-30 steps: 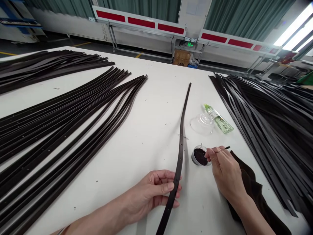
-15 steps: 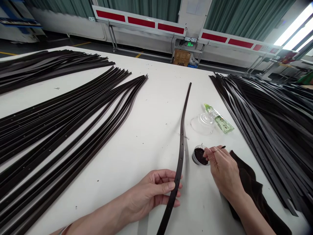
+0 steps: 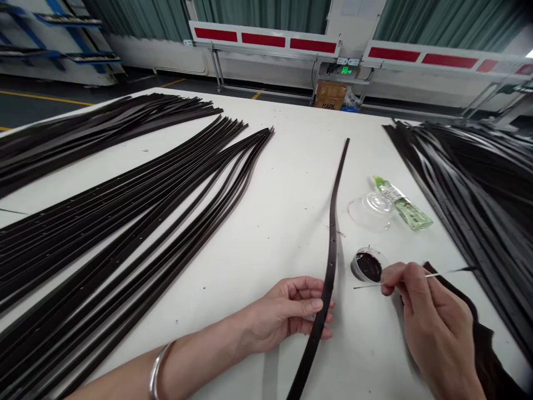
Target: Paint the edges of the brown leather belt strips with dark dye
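My left hand [image 3: 297, 311] is closed on a long dark belt strap [image 3: 332, 244] with small holes along it, thumb on top and fingers behind. The strap's far end rises away across the table, while its near end runs out of view at the bottom. Between the thumb and fingers of my right hand [image 3: 433, 316] is a thin pale stick [image 3: 368, 286] with dark ends. Its tip points left, just below a small clear cup [image 3: 368, 265] of dark paste. A dark cloth [image 3: 485, 341] lies partly behind my right hand.
A clear lid [image 3: 370, 210] and a green tube [image 3: 403, 203] lie beyond the cup. Many dark straps [image 3: 166, 183] spread over the left of the white table [image 3: 287, 183], and another heap of straps [image 3: 470, 183] covers its right side.
My right hand has drawn the stick out of the cup, toward me and to the right. My left hand still holds the strap. The whole view has shifted somewhat to the left.
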